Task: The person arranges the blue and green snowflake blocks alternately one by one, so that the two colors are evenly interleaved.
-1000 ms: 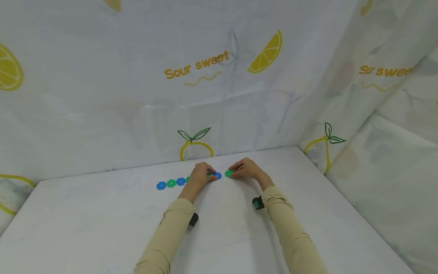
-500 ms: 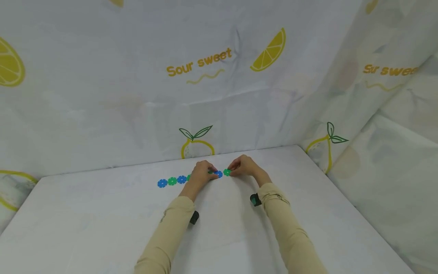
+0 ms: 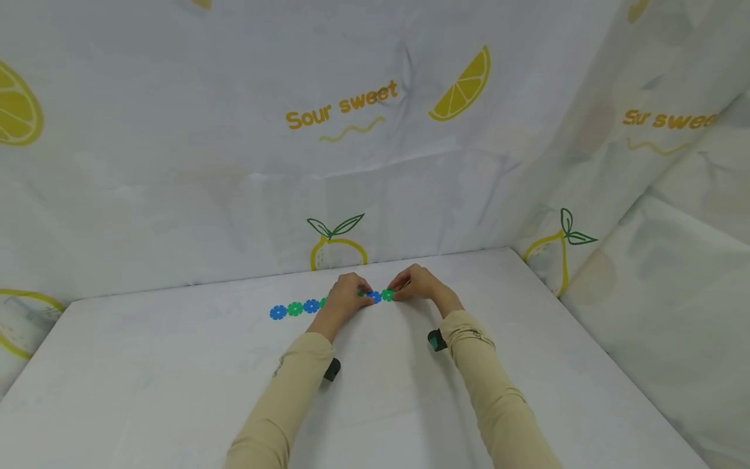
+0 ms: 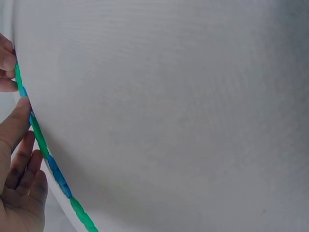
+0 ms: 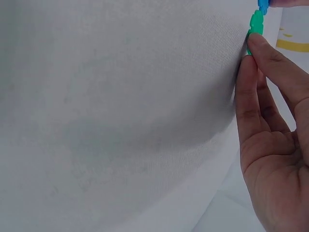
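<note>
A row of flower-shaped plastic discs, blue and green by turns, lies on the white table; its left end is a blue disc (image 3: 278, 312). My left hand (image 3: 344, 298) pinches the blue disc (image 3: 377, 297) at the row's right end and hides the middle of the row. Between thumb and fingers, my right hand (image 3: 422, 284) pinches a green disc (image 3: 388, 295), whose edge meets that blue one. In the right wrist view the green disc (image 5: 256, 23) sits at the fingertips, close under the blue disc (image 5: 263, 6). Whether the two interlock I cannot tell.
The white table (image 3: 176, 378) ends at a cloth wall (image 3: 234, 215) printed with lemons. Another cloth side (image 3: 674, 273) rises to the right. Dark wrist devices (image 3: 437, 340) sit under both sleeves.
My right hand has moved slightly left with the green disc, closing the gap to the blue disc. My left hand has kept its pinch in nearly the same place.
</note>
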`<state>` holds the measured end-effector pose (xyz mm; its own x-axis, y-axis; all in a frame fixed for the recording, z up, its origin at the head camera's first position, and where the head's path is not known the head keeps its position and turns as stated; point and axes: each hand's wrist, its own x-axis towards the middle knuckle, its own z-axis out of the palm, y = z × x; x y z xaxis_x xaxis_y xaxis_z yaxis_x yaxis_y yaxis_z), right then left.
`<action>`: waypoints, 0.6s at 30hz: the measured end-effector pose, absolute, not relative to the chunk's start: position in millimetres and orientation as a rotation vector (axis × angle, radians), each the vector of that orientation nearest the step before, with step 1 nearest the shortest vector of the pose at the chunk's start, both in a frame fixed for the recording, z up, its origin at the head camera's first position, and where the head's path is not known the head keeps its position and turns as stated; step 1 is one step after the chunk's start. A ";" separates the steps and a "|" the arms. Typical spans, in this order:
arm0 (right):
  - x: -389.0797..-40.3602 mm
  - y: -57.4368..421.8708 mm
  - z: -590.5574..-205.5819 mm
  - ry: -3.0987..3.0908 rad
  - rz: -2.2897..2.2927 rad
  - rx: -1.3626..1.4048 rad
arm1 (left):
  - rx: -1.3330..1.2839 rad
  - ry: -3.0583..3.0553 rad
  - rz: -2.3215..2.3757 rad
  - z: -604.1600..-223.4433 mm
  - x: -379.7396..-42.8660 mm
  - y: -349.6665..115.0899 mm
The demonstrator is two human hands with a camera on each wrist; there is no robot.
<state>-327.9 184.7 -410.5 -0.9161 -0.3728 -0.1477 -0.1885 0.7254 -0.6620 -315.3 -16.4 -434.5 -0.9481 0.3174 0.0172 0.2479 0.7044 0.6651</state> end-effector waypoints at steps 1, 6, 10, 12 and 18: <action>-327.9 184.9 -410.2 2.656 -0.982 -0.434 | 0.478 2.814 1.055 -434.1 -315.4 -16.3; -327.7 184.7 -408.5 2.640 -0.989 -0.419 | 0.502 2.836 0.974 -431.9 -314.8 -15.7; -327.5 184.1 -407.5 2.643 -0.983 -0.415 | 0.497 2.832 0.950 -428.8 -312.7 -15.2; -327.3 184.1 -407.3 2.644 -0.981 -0.414 | 0.497 2.826 0.945 -427.9 -312.1 -15.1; -325.9 183.5 -406.5 2.642 -0.983 -0.424 | 0.516 2.836 0.937 -428.8 -311.0 -14.8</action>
<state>-325.9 183.5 -406.5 -0.9146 -0.3689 -0.1655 -0.1710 0.7238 -0.6685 -311.0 -14.8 -428.8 -0.9361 0.3518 0.0017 0.2835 0.7515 0.5957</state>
